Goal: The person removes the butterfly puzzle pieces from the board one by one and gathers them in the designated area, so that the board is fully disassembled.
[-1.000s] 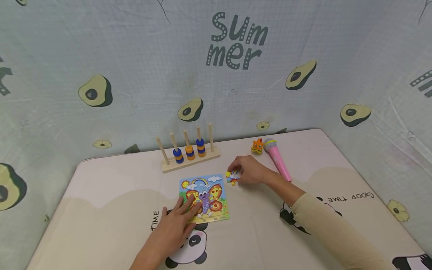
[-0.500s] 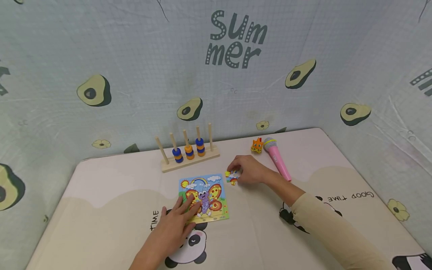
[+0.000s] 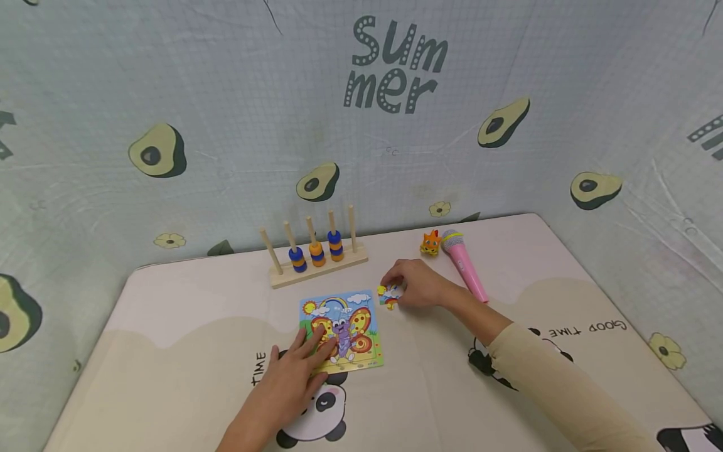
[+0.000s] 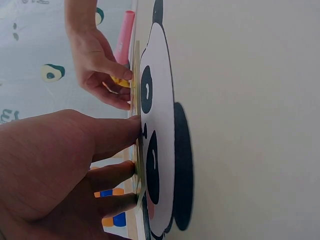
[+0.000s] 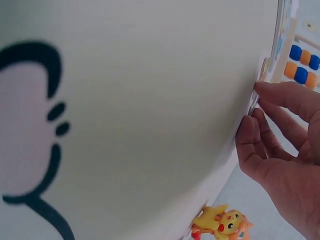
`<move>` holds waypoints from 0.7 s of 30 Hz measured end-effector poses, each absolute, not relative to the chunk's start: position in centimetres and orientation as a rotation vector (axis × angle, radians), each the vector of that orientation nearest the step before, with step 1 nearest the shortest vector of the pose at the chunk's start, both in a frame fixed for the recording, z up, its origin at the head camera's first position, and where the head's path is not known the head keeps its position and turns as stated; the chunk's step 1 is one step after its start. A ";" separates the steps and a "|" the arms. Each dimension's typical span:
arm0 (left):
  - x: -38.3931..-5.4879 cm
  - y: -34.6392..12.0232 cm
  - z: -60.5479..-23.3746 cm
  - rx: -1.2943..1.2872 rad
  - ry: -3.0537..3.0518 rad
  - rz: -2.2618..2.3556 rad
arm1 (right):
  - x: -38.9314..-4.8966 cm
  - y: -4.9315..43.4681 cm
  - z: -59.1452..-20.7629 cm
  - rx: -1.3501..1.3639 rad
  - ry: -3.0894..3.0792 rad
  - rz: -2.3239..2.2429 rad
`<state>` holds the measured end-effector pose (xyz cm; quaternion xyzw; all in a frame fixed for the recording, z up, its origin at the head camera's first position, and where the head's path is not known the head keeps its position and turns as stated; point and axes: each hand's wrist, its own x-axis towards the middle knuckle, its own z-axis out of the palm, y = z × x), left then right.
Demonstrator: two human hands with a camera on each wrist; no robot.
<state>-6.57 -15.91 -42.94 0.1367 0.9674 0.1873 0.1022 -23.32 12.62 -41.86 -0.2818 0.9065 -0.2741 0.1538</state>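
A square butterfly jigsaw puzzle [image 3: 361,317] lies flat on the table in the head view, with a rainbow and sun printed on it. My left hand [image 3: 290,370] rests on its lower left part, fingers spread; the left wrist view shows the fingertips [image 4: 131,169] touching the board's thin edge-on face. Just right of the board, my right hand [image 3: 419,285] pinches a small colourful puzzle piece [image 3: 388,294] at the table surface. Thumb and fingers stand on either side of that piece [image 5: 263,70] in the right wrist view. The hand hides part of it.
A wooden peg counting rack [image 3: 319,272] with blue and orange rings stands behind the puzzle. A small orange toy figure [image 3: 430,243] and a pink toy microphone [image 3: 464,267] lie at the back right. A printed fabric wall [image 3: 254,125] rises behind the table.
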 end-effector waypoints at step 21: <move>-6.6 -15.8 -42.7 0.388 2.846 0.556 | -22.4 9.8 -40.8 -0.877 2.587 -0.815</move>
